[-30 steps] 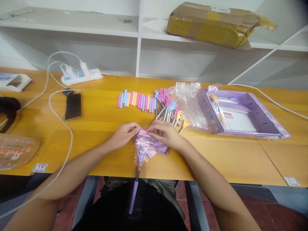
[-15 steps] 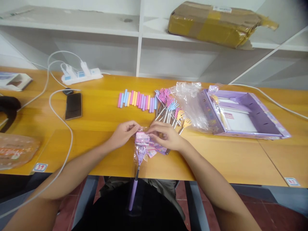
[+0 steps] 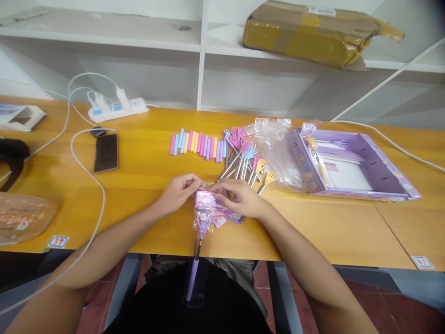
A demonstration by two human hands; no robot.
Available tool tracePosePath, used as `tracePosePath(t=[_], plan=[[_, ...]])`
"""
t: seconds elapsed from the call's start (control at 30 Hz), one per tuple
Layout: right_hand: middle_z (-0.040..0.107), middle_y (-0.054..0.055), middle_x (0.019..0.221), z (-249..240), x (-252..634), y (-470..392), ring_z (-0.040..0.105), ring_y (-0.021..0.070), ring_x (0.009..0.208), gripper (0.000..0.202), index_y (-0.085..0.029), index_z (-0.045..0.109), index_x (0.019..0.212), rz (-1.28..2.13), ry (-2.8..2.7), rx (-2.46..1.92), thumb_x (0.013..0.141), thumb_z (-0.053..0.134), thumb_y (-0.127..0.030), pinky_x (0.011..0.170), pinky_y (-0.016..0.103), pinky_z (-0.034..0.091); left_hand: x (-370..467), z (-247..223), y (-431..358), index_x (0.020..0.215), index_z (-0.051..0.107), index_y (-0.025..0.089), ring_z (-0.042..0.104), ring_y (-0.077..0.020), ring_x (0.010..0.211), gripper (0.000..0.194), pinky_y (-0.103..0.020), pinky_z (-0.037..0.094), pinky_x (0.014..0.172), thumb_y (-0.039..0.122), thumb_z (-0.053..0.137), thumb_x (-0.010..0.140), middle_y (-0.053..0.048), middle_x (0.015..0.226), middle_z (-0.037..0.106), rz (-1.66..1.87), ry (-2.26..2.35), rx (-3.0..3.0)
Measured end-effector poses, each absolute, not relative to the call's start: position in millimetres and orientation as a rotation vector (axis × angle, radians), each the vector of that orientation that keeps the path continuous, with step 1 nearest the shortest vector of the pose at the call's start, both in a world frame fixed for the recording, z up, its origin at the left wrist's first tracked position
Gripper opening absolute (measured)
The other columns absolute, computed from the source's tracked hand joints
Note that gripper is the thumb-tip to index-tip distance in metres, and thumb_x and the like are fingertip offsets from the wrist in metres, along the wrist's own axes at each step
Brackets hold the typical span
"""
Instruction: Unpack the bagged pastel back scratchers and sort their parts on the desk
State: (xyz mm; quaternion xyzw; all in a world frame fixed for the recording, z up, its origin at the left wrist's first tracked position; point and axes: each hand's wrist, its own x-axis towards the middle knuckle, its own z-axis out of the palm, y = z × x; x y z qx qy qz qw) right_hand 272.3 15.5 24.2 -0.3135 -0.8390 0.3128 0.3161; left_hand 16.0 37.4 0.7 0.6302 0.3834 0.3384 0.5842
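Observation:
My left hand (image 3: 181,192) pinches the top left corner of a clear plastic bag (image 3: 210,227), and my right hand (image 3: 239,197) has its fingers closed at the bag's top right. Inside the bag lies a purple back scratcher (image 3: 203,224) with a hand-shaped head and a purple handle, which hangs past the table edge over my lap. A pink printed card (image 3: 205,199) sits in the bag above the scratcher's head. More printed cards (image 3: 229,214) lie under my right hand. Beyond it is a pile of back scratchers (image 3: 248,153) in pink, blue and yellow, with bare metal rods.
Coloured handle tubes (image 3: 198,144) lie in a row behind my hands. Clear bags (image 3: 276,153) and an open purple box (image 3: 368,190) stand right. A phone (image 3: 106,153), white cable (image 3: 100,185) and power strip (image 3: 120,109) are left. A taped carton (image 3: 306,35) rests on the shelf.
Almost nothing differs. Both hands stay at the bag's top, with only a slight shift of the fingers and of the card inside it.

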Motion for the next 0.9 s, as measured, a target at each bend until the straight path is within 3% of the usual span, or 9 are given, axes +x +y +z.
tracePosePath(t=[0.37, 0.53, 0.7, 0.9], plan=[[0.064, -0.002, 0.074, 20.9, 274.6, 15.0, 0.056, 0.0132, 0.063, 0.013, -0.023, 0.072, 0.110, 0.888, -2.161, -0.839, 0.103, 0.062, -0.027, 0.063, 0.027, 0.045, 17.7, 2.1, 36.5, 0.099, 0.071, 0.016, 0.073, -0.0204, 0.090, 0.039, -0.031, 0.054, 0.080, 0.055, 0.067, 0.100, -0.009, 0.098, 0.078, 0.769, 0.880, 1.457], [0.056, -0.006, 0.075, 15.7, 272.4, 16.4, 0.054, 0.0126, 0.063, 0.032, -0.022, 0.058, 0.134, 0.836, -2.025, -0.978, 0.105, 0.064, -0.031, 0.061, 0.025, 0.043, 17.2, 0.6, 37.1, 0.097, 0.070, 0.016, 0.070, -0.0187, 0.085, 0.039, -0.029, 0.054, 0.076, 0.055, 0.065, 0.100, -0.007, 0.096, 0.076, 0.738, 0.883, 1.455], [0.061, -0.002, 0.074, 15.4, 271.4, 19.3, 0.054, 0.0121, 0.064, 0.012, -0.021, 0.071, 0.105, 0.720, -2.110, -0.908, 0.105, 0.064, -0.031, 0.063, 0.025, 0.042, 17.0, -0.5, 35.3, 0.101, 0.073, 0.017, 0.070, -0.0184, 0.088, 0.039, -0.027, 0.054, 0.075, 0.055, 0.064, 0.101, -0.006, 0.098, 0.075, 0.723, 0.877, 1.434], [0.063, -0.001, 0.074, 21.6, 271.9, 17.6, 0.055, 0.0122, 0.064, 0.014, -0.020, 0.074, 0.101, 0.759, -2.144, -0.815, 0.105, 0.064, -0.029, 0.063, 0.026, 0.043, 17.3, 2.9, 33.3, 0.100, 0.072, 0.018, 0.071, -0.0188, 0.084, 0.043, -0.027, 0.055, 0.071, 0.057, 0.055, 0.104, -0.006, 0.095, 0.072, 0.689, 0.823, 1.295]])
